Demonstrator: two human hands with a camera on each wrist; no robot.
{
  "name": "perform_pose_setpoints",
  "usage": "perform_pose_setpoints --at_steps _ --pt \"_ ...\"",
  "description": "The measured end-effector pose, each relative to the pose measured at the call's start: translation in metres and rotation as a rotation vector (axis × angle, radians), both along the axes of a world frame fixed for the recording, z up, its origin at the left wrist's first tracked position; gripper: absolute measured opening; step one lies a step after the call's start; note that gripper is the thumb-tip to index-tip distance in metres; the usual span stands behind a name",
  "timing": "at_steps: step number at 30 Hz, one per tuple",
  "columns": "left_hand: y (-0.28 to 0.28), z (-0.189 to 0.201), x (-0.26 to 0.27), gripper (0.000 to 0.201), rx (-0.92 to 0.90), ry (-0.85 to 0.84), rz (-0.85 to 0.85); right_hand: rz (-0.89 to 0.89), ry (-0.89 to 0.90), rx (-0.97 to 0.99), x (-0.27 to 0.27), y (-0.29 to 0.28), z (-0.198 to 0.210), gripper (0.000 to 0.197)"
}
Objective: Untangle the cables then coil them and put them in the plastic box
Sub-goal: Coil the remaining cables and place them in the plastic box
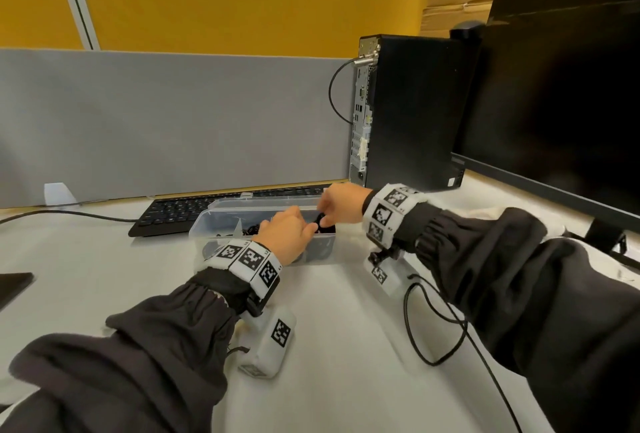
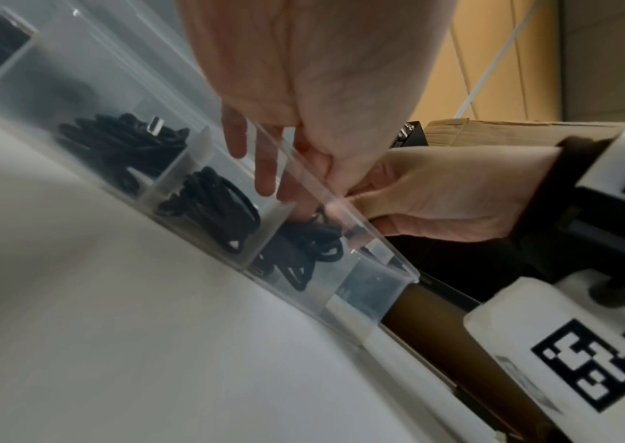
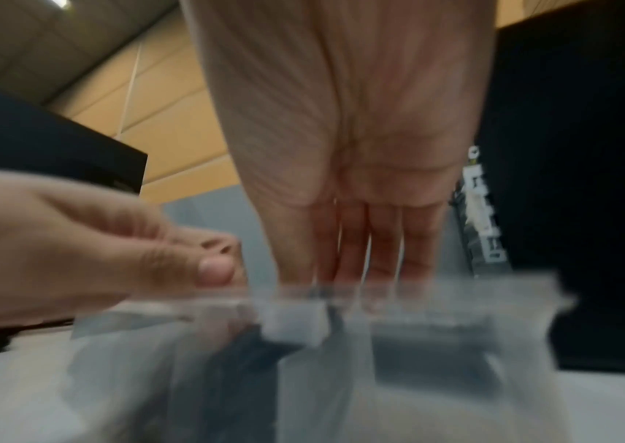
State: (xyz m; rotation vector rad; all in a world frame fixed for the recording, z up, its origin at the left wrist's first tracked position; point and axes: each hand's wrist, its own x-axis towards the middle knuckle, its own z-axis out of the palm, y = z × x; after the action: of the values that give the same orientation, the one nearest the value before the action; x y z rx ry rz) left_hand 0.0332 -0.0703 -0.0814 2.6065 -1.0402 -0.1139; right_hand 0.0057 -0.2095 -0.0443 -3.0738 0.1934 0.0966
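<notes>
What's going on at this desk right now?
A person is packing black cables into a clear plastic box on the desk. Both hands, the left hand and the right hand, reach into its right end and settle a coiled cable there. Two other compartments already hold coils. Another black cable lies loose on the desk.

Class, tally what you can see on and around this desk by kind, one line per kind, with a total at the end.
Hands: 2
Plastic box: 1
Cable bundles in box: 3
Keyboard: 1
Computer tower: 1
Monitor: 1
Total: 9
</notes>
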Motion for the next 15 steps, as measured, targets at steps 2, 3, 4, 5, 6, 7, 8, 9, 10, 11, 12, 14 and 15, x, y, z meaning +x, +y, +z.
perform_pose_setpoints --at_steps 2,3,4,5,6,7,8,9,10,11,12,14,15 --pt "0.0 0.003 -0.005 0.037 0.026 -0.006 -0.016 0.033 0.025 -0.043 -0.001 -0.005 0.002 0.034" --pt "0.0 0.004 -0.006 0.036 0.029 -0.005 -0.022 0.04 0.033 -0.056 0.0 -0.005 0.002 0.033" --pt "0.0 0.004 -0.006 0.036 0.029 -0.009 -0.027 0.044 0.043 -0.07 0.003 -0.006 0.002 0.032" --pt "0.001 0.004 -0.005 0.038 0.03 -0.011 -0.029 0.042 0.054 -0.066 0.006 -0.008 0.001 0.031" --pt "0.001 0.004 -0.005 0.039 0.032 -0.015 -0.03 0.037 0.063 -0.06 0.009 -0.009 -0.001 0.03" --pt "0.001 0.004 -0.005 0.039 0.034 -0.019 -0.029 0.037 0.067 -0.058 0.01 -0.01 -0.003 0.029" --pt "0.001 0.004 -0.004 0.038 0.028 -0.024 -0.03 0.04 0.082 -0.075 0.01 -0.012 -0.005 0.029" --pt "0.0 0.004 -0.004 0.037 0.017 -0.023 -0.03 0.047 0.12 -0.117 0.009 -0.013 -0.006 0.032" --pt "0.001 0.005 -0.004 0.039 -0.001 -0.014 -0.029 0.061 0.18 -0.176 0.005 -0.013 -0.005 0.037" --pt "0.001 0.005 -0.004 0.041 -0.026 0.002 -0.026 0.07 0.227 -0.218 -0.001 -0.012 -0.001 0.041" --pt "0.001 0.005 -0.003 0.043 -0.05 0.013 -0.026 0.084 0.228 -0.2 -0.008 -0.012 0.007 0.043" --pt "0.002 0.005 -0.002 0.041 -0.081 0.033 -0.026 0.04 0.078 0.088 -0.03 -0.011 0.038 0.044" --pt "0.002 0.006 -0.003 0.04 -0.089 0.044 -0.024 0.005 -0.044 0.278 -0.043 -0.011 0.058 0.043"
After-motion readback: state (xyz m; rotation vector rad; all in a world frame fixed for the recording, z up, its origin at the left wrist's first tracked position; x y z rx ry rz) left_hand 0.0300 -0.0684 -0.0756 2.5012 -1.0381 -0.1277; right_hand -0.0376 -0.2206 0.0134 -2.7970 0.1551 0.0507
